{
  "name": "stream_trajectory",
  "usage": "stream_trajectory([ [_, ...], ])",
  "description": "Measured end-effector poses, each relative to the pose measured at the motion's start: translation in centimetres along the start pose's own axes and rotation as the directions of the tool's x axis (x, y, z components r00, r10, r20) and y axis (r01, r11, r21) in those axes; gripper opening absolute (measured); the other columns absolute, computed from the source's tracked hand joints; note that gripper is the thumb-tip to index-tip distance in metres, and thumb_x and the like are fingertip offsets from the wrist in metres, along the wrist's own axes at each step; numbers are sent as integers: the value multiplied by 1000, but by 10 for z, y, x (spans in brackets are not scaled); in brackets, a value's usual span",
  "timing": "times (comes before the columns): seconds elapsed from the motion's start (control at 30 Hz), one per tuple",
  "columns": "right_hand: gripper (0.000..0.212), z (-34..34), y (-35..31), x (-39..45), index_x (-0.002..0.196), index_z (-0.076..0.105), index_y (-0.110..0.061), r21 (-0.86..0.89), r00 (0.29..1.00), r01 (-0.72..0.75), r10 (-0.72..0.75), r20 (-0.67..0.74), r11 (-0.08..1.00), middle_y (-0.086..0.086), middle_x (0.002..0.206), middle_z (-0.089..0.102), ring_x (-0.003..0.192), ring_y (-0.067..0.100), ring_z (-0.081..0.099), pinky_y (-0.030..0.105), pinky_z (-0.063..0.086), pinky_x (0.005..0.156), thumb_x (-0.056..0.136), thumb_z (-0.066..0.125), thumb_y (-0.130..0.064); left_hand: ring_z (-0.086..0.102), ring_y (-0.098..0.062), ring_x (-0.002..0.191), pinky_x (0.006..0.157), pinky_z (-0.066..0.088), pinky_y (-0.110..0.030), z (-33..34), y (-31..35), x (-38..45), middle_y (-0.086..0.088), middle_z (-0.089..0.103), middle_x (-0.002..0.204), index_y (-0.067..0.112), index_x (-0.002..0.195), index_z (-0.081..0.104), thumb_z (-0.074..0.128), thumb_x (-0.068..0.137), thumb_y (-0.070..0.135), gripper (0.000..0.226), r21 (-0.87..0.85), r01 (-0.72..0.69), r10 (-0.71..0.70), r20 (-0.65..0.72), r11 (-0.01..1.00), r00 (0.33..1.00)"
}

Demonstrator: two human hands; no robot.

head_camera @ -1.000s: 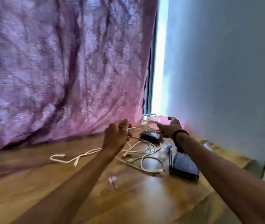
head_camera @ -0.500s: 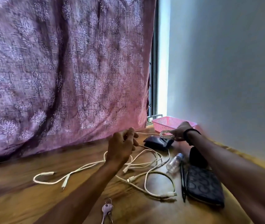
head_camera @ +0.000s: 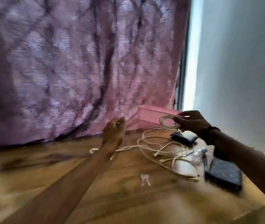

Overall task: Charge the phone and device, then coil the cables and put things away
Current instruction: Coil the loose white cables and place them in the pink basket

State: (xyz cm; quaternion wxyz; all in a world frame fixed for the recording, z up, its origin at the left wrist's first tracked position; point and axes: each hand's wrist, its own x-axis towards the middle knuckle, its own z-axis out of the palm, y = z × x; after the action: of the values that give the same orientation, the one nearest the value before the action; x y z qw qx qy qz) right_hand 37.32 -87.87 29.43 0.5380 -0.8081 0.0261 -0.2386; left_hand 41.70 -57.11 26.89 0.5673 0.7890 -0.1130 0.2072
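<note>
A pink basket [head_camera: 154,113] sits at the back of the counter [head_camera: 63,175]; what is in it cannot be seen. The right hand [head_camera: 191,121] is held up in front of it, fingers pinching a small coil [head_camera: 167,122] of white cable. The left hand [head_camera: 114,131] is up and loosely curled; whether it grips anything is unclear. The rest of the cable [head_camera: 157,151] lies in loose loops on the counter.

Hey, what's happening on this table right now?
A person is winding a white cable. The right hand holds a small finished coil in front of the pink basket; the left hand is closed, seemingly feeding slack. More loose cable lies tangled on the wooden table beside a dark wallet.
</note>
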Motion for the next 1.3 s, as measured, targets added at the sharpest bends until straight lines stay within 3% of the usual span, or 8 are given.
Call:
stream_trajectory([
  [0.1,29,79,-37,-46,104,73,4,10,975,71,-72,210,997,11,70,76,49,12,61,24,50,51,90,81,-20,67,-37,89,79,53,-32,-75,-11,-5,-24,71,99,5,99,72,38,101,63,67,40,132,-131,-36,990,991],
  [0.17,18,135,-64,-80,100,74,4,4,928,132,-126,350,991,6,63,73,44,9,58,21,48,45,94,76,-13,70,-37,96,89,58,-41,-132,-26,-6,-21,74,104,8,101,74,45,85,79,78,-1,258,-257,-85,966,963],
  [0.23,13,195,-86,-108,99,76,-2,16,876,168,-156,456,986,4,60,72,43,8,58,19,47,45,95,75,-14,72,-36,98,86,60,-45,-199,-43,-14,-18,76,104,6,98,75,62,75,65,64,-8,337,-334,-166,941,928],
  [0.37,18,272,-103,-134,105,75,-4,36,817,179,-169,552,983,5,62,72,44,9,58,23,47,47,94,77,-19,71,-29,83,63,48,-26,-285,-64,-40,-17,76,89,3,86,78,68,80,13,16,313,328,-263,-234,891,936],
  [0.6,19,338,-151,-160,113,71,-10,75,652,189,-182,736,979,7,61,65,46,11,53,19,44,48,96,74,-19,74,-27,89,83,61,-35,-372,-107,-63,-12,77,101,5,98,79,73,75,9,24,490,389,-276,-288,780,917],
  [0.83,16,411,-189,-144,104,73,1,174,749,-6,-110,653,985,14,76,72,47,10,57,20,50,46,95,74,-12,74,-20,79,67,65,-33,-401,-121,-59,-11,72,119,7,117,69,77,82,7,36,479,382,-323,-203,790,924],
  [1.03,14,503,-196,-133,97,73,7,-27,766,-159,140,628,987,15,64,69,48,16,60,22,53,45,93,76,-5,72,-15,74,53,54,-21,-418,-128,-56,-10,72,114,11,127,62,76,87,11,43,456,348,-330,-123,819,936],
  [1.3,21,556,-190,-121,105,73,4,-280,794,2,168,584,960,13,73,74,48,17,68,30,61,53,90,80,-10,70,-15,65,55,58,-23,-426,-126,-46,-13,74,107,10,133,60,76,89,13,47,520,345,-352,-90,782,932],
])
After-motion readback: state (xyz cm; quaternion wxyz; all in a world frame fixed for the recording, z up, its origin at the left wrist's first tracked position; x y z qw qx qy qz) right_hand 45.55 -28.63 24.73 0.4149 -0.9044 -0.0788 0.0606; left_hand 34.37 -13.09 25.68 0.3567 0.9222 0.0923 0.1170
